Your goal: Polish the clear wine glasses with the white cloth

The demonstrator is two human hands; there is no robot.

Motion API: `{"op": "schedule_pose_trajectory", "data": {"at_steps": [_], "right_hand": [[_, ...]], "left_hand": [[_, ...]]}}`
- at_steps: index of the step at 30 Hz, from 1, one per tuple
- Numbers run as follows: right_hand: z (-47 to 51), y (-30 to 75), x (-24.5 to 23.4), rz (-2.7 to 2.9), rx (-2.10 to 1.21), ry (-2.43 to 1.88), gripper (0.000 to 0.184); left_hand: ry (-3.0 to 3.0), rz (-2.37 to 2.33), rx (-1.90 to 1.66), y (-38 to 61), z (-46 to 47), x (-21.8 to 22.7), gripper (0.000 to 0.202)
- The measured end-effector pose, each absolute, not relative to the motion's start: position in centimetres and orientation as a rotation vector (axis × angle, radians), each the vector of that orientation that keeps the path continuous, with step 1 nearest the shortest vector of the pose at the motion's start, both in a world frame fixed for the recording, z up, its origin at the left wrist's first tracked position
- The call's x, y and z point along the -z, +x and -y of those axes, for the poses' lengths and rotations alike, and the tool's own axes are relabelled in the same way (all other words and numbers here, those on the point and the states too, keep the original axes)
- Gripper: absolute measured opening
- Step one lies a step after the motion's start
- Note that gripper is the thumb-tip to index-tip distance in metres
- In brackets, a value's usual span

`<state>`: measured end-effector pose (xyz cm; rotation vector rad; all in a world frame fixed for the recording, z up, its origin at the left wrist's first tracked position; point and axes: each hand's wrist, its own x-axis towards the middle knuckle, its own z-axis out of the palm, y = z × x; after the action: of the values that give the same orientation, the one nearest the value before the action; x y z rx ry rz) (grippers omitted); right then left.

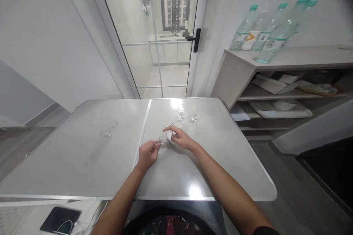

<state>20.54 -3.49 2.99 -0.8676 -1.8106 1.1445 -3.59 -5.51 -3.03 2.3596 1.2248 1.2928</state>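
Observation:
My left hand (pixel 147 153) is closed, pinching the stem or foot of a small clear glass (pixel 163 139) held on its side over the white table (pixel 82 161). My right hand (pixel 179 137) is closed round a white cloth (pixel 170 134) pressed against the glass's bowl. Two more small stemmed glasses stand upright beyond my hands: one (pixel 181 111) near the table's far edge, a second glass (pixel 194 117) just right of it.
A clear glass bowl (pixel 106 125) sits on the left half of the table. A wooden shelf unit (pixel 289 77) at right carries several plastic water bottles (pixel 271 29) and papers. A glass door (pixel 154 33) stands behind the table. A phone (pixel 60 220) lies low at left.

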Motion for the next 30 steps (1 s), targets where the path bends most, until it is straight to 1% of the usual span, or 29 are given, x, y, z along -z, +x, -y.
{"op": "schedule_pose_trajectory", "data": {"at_steps": [3,7,9,11,13,15,18,20,22,25,27,30], "right_hand": [[3.6,19.6,-2.8,1.707,-0.966,-1.013,0.041],[4.3,18.8,-2.5,1.544,-0.696,-1.238,0.034],[4.6,18.6,-2.5,1.428,-0.636,-1.273,0.035],[4.8,18.3,-2.7,1.295,-0.708,-1.262,0.035],[4.8,17.8,-2.8,1.186,-0.878,-1.205,0.038],[4.6,17.2,-2.9,1.101,-1.100,-1.055,0.048],[4.6,16.4,-2.7,0.960,-1.414,-0.759,0.071],[4.8,16.0,-2.6,0.918,-1.567,-0.643,0.077],[5.0,15.8,-2.4,0.972,-1.695,-0.581,0.078],[5.2,15.8,-2.4,1.114,-1.751,-0.546,0.081],[5.1,15.7,-2.4,1.147,-1.680,-0.584,0.081],[5.1,15.4,-2.2,1.139,-1.567,-0.587,0.074]], "left_hand": [[2.321,-1.309,-1.312,-3.2,5.4,2.6,0.017],[2.208,-1.361,-1.382,-3.1,5.3,2.2,0.020],[2.112,-1.414,-1.435,-3.2,5.3,2.0,0.020],[2.001,-1.475,-1.484,-3.3,5.3,1.9,0.021],[1.954,-1.475,-1.468,-3.4,5.4,1.6,0.021],[1.962,-1.410,-1.403,-3.4,5.6,1.4,0.022],[1.939,-1.278,-1.306,-3.4,5.7,1.1,0.028],[1.899,-1.181,-1.234,-3.6,5.7,1.0,0.036],[1.873,-1.101,-1.178,-3.7,5.6,1.1,0.041],[1.828,-1.066,-1.173,-3.7,5.4,1.3,0.043],[1.752,-1.051,-1.159,-3.6,5.2,1.5,0.042],[1.619,-0.978,-1.130,-3.3,5.0,1.7,0.041]]}}
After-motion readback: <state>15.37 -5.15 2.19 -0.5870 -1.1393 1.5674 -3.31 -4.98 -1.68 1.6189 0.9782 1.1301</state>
